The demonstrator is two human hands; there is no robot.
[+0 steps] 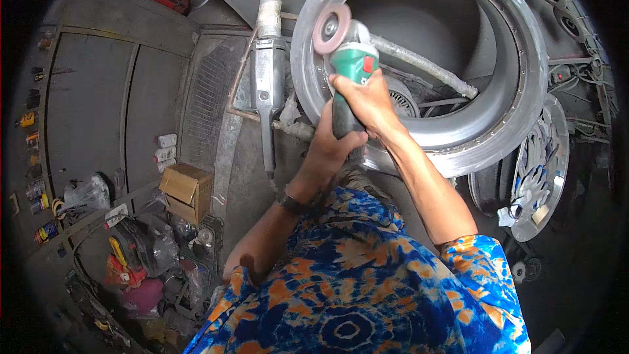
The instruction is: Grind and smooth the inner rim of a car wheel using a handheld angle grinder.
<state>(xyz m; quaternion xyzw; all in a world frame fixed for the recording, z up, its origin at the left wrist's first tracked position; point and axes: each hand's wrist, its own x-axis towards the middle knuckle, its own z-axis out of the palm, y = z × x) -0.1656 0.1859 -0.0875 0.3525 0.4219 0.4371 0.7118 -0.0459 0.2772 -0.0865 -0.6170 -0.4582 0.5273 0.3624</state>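
My left hand (327, 155) and right hand (369, 103) are clamped round the grinder (352, 63), top centre; rim (533, 88) looks shiny (partway done, I'd guess), can't tell what's left.

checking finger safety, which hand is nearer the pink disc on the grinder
Right. The right hand grips the green grinder close behind the pink disc; the left hand holds its dark rear handle, farther back.

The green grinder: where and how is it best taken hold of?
Probably by its dark handle, wrapped from the near side. The handle is slimmer than the green body and points back toward the wearer, while the pink disc faces away at the far end. The left hand already grips there.
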